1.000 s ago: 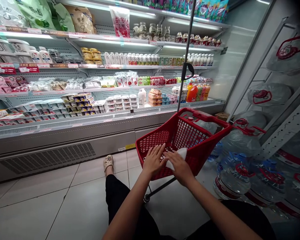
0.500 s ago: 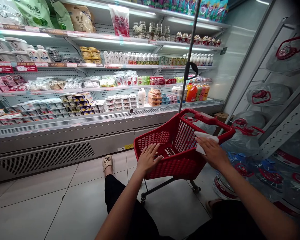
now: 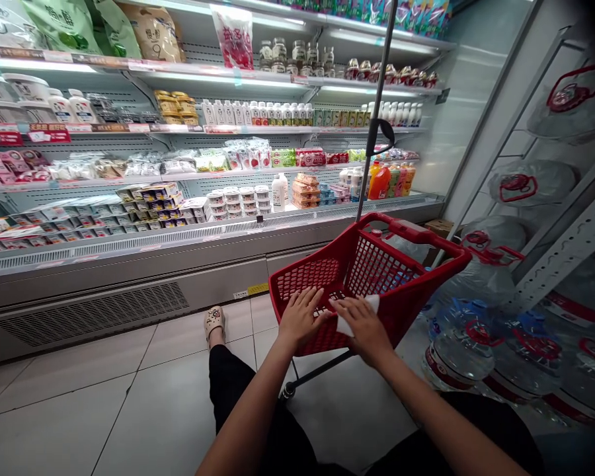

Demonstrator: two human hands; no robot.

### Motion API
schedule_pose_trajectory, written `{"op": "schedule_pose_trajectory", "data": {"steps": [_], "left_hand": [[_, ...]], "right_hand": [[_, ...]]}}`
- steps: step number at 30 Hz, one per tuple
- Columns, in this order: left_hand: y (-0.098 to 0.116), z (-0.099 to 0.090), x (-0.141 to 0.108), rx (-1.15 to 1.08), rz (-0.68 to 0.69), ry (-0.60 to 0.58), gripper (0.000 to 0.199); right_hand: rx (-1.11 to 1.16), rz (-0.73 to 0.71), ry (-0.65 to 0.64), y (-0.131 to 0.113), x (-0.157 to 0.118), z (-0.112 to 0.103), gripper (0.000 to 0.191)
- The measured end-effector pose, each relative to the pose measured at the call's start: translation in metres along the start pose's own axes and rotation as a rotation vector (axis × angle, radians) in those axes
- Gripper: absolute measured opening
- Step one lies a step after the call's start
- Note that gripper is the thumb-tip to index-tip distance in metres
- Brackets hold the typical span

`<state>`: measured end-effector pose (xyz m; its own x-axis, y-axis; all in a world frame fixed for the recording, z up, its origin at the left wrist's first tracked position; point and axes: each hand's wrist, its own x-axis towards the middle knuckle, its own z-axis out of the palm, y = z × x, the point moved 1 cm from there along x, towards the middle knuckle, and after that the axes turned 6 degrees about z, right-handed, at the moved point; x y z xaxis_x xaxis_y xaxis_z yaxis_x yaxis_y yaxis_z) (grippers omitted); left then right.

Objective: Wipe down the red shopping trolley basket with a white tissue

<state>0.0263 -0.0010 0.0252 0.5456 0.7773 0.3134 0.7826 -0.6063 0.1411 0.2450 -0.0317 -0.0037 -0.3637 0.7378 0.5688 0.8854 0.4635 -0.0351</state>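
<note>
A red plastic shopping cart [image 3: 401, 317] with a lattice basket stands in front of me. On the basket's near rim lies my left hand [image 3: 300, 322], its fingers stretched out over the edge and the thumb apart. Close beside it, my right hand [image 3: 364, 330] presses a white wipe [image 3: 346, 326] against the same rim. Part of the wipe sticks out past the fingers on both sides; the rest is hidden under the palm. The basket's inside is partly covered by my hands.
A refrigerated display case [image 3: 218, 258] with shelves of dairy goods and drinks runs along the back. Large water bottles [image 3: 461, 350] stand on the right by a metal rack [image 3: 560, 258]. A thin pole [image 3: 377, 106] rises from the cart. My foot [image 3: 215, 325] rests on the tiles.
My right hand has slid left along the cart's rim with the wipe, from near the handle to beside my left hand. The left hand stays on the rim.
</note>
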Motion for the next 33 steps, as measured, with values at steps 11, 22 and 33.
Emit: {"op": "schedule_pose_trajectory", "data": {"steps": [11, 22, 33], "left_hand": [[-0.019, -0.007, 0.0, -0.013, -0.029, -0.03, 0.068], [0.003, 0.008, 0.018, 0.02, -0.128, 0.037, 0.063], [0.017, 0.014, 0.012, 0.044, 0.034, 0.114, 0.062]], "right_hand": [[-0.162, -0.005, 0.008, 0.109, -0.007, -0.044, 0.065], [-0.167, 0.091, 0.044, 0.063, -0.004, -0.02, 0.046], [-0.224, -0.007, 0.006, 0.051, -0.015, -0.025, 0.08]]}}
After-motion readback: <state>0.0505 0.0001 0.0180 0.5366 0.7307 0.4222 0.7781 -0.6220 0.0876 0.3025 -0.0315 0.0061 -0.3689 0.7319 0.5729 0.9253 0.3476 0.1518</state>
